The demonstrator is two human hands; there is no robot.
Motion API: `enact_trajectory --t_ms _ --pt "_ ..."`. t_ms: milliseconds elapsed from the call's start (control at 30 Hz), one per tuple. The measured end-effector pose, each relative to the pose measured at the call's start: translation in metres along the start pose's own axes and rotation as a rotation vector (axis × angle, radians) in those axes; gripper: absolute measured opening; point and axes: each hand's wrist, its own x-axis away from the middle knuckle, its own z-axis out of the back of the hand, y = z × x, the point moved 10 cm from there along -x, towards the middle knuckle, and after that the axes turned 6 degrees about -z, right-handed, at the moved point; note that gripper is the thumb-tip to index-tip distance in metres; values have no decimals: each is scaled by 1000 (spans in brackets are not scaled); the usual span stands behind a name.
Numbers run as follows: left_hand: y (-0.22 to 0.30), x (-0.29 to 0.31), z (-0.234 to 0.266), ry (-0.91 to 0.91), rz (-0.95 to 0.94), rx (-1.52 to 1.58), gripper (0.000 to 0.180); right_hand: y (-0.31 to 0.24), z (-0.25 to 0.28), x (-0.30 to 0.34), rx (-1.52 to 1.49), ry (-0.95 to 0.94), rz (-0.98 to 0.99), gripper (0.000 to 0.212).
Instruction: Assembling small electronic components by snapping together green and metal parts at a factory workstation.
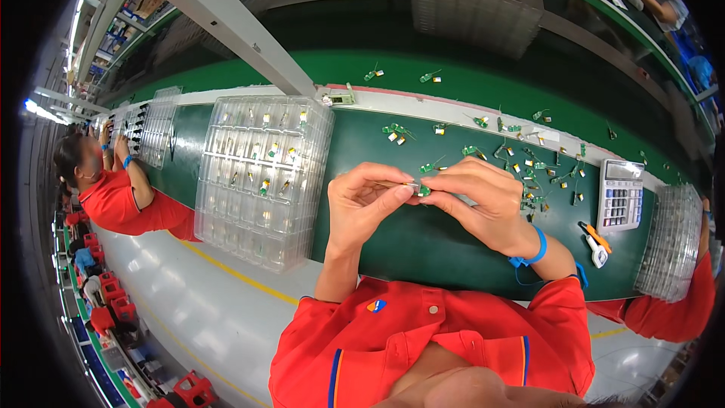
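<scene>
My left hand (361,205) and my right hand (485,198) meet above the green work table (377,257), thumbs and fingertips closed on a small green circuit board (424,191). A thin, light-coloured part lies between the left fingertips next to the board; the fingers partly cover it. A blue wrist band (538,248) with a cord circles my right wrist. Beyond and to the right of my hands lie several loose circuit boards (538,166) with wires and small white-and-yellow pieces. More of them, such as a small cluster (396,133), sit just past my fingers.
A stack of clear plastic trays (257,215) with small parts stands left. On the right are a calculator (621,195), an orange-and-white tool (596,245) and more clear trays (668,245). A metal post (226,19) rises at the far edge. Co-workers sit on both sides.
</scene>
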Motion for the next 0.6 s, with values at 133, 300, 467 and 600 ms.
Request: enact_trajectory --t_ms 133,300,467,600 --pt "-1 1 -2 -8 3 6 13 -5 2 1 26 21 61 26" --pt "-1 -2 -6 -48 24 44 9 -5 0 2 22 29 85 26" --pt "-11 -5 -5 -85 109 144 8 -1 -2 0 6 -4 82 25" --pt "-13 -6 -8 -110 102 162 8 0 -1 -1 -9 -4 83 23"
